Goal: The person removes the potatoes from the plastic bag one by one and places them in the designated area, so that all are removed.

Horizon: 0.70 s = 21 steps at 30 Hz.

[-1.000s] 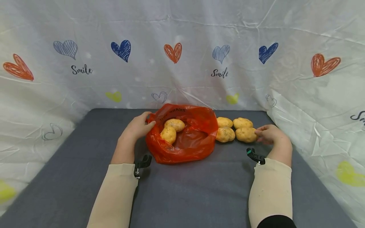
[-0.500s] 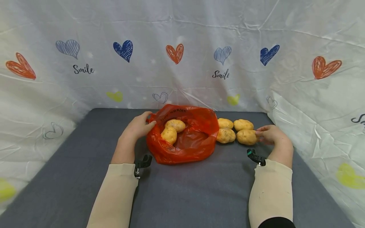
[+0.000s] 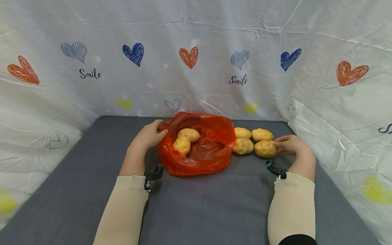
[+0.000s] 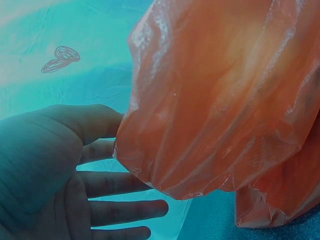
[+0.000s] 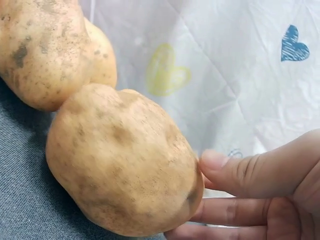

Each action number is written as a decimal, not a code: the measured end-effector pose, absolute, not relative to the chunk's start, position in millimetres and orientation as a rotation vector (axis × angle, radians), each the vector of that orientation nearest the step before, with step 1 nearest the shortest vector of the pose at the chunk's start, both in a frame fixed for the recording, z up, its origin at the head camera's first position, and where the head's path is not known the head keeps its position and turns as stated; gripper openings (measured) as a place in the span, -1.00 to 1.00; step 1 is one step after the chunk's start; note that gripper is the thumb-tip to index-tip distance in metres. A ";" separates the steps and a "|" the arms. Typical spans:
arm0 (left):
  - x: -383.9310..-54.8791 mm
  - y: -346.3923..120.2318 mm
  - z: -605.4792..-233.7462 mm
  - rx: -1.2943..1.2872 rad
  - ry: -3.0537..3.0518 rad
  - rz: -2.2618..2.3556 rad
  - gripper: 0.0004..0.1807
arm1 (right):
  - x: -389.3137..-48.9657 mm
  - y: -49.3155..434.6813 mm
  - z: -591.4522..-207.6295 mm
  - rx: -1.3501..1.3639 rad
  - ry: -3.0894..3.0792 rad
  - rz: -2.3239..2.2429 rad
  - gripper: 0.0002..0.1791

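While two beige sleeves [image 3: 122, 207] stretch over the dark grey tabletop [image 3: 208, 211], look just ahead of them: a thin red plastic bag [image 3: 211, 166] stands between the hands, mouth gaping upward and toward the person. At its left side the left hand [image 3: 147, 136] pinches the rim between thumb and forefinger, the lower fingers straight and spread beneath. Over on the far right, well apart from the bag, the right hand [image 3: 292, 145] grips the front-right potato [image 3: 265, 149] by its right-hand end, thumb one side, fingers the other! That's the relation to watch, I'd say: this potato lies left of the right hand, its long axis roughly side to side, free end pointing bagward. The right hand is plainly nearer; the left is across the bag. And in the straight line along the table sits the front-left potato [image 3: 243, 146], right by the bag's edge; whether it touches the gripped one, I can't tell. Inside the bag, a lower potato [image 3: 182, 146] and an upper potato [image 3: 189, 134] nestle toward the left hand. Farther back, the back-right potato [image 3: 262, 135] and back-left potato [image 3: 242, 132] lie side by side, and behind everything hangs a white heart-print curtain [image 3: 211, 27].
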<state>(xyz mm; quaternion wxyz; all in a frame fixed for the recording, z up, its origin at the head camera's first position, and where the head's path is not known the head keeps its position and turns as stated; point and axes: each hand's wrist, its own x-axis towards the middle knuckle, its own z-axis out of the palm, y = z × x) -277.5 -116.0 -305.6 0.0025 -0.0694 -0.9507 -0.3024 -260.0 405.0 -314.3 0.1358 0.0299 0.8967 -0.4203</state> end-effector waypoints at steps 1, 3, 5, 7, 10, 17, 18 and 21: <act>-277.4 -116.1 -305.6 -0.219 -2.982 -0.945 -0.33 | -260.2 404.9 -314.6 0.086 2.591 -1.219 -0.36; -277.3 -116.0 -305.6 -0.224 -2.980 -0.940 -0.34 | -260.1 404.4 -315.2 0.087 2.574 -1.226 -0.34; -276.9 -115.8 -305.5 -0.238 -2.978 -0.936 -0.34 | -259.8 404.1 -315.5 0.103 2.557 -1.232 -0.30; -276.7 -115.6 -305.5 -0.244 -2.978 -0.932 -0.35 | -259.1 404.0 -315.8 0.121 2.543 -1.233 -0.27; -276.0 -115.3 -304.9 -0.237 -2.981 -0.931 -0.36 | -257.2 404.2 -314.6 0.153 2.529 -1.228 -0.20; -276.0 -114.8 -304.2 -0.224 -2.982 -0.940 -0.37 | -252.8 400.8 -302.4 0.133 2.597 -1.118 -0.01; -275.9 -114.7 -304.2 -0.227 -2.982 -0.940 -0.37 | -251.9 398.6 -298.2 0.114 2.643 -1.068 0.01; -276.3 -114.7 -304.7 -0.228 -2.984 -0.938 -0.38 | -248.8 386.6 -284.2 0.059 2.787 -0.939 0.01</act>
